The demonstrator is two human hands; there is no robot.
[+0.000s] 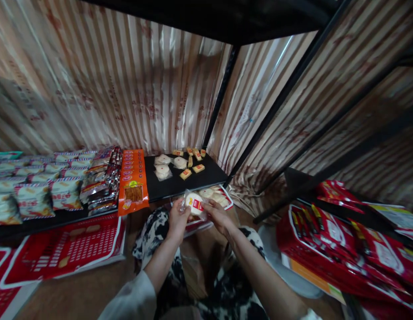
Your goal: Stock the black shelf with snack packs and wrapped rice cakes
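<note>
A black shelf (175, 187) runs from the centre toward nine o'clock; a red basket (108, 238) sits at eight. At six, the left hand (178, 218) and right hand (219, 215) both have fingers closed on one clear-wrapped white packet (194, 204).

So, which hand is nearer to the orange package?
Left. The left hand is right of the orange package; the right hand is farther right, across the held packet.

We hold 1 wrapped white snack (193, 205) with our left hand (178, 218) and right hand (219, 216) near a black shelf (155, 189).
</note>
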